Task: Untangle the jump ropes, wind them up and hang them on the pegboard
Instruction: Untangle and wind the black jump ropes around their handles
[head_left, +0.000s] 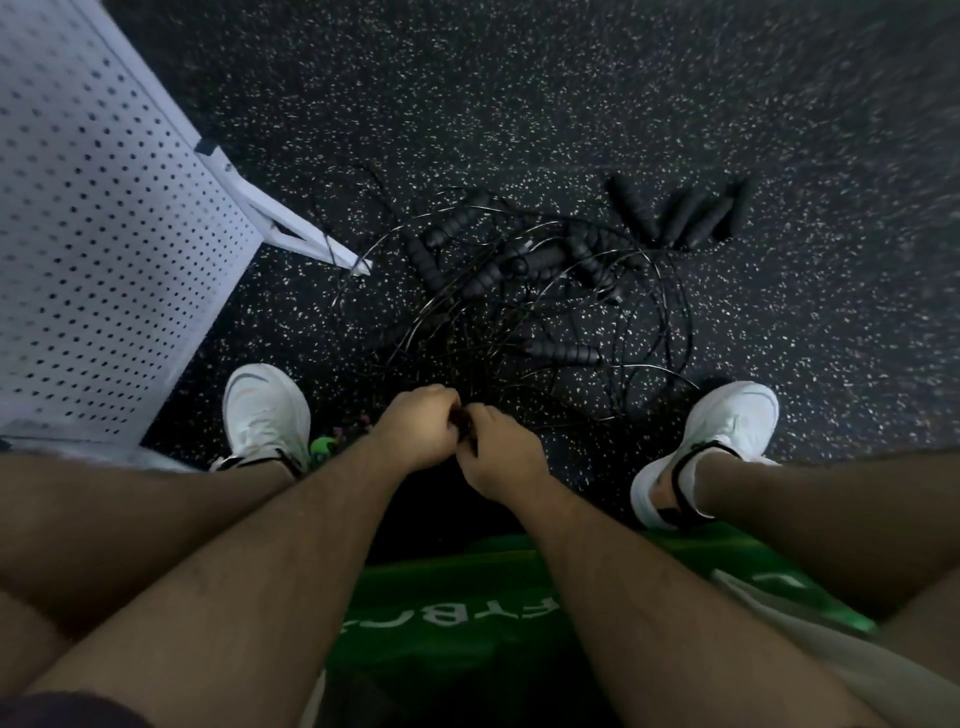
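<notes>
Left hand (421, 431) and right hand (498, 452) meet, fingers curled, pinching something dark, probably a cord of the jump ropes (519, 291) tangled just beyond them. Pegboard (104, 234) stands left of that tangle; loose handles (685, 215) lie right of it.

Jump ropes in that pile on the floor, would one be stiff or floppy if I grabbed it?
Probably floppy: the thin cords lie in loose loops. One would likely drag others along, since the jump ropes are tangled. The ribbed handles look stiff and grippy.
</notes>
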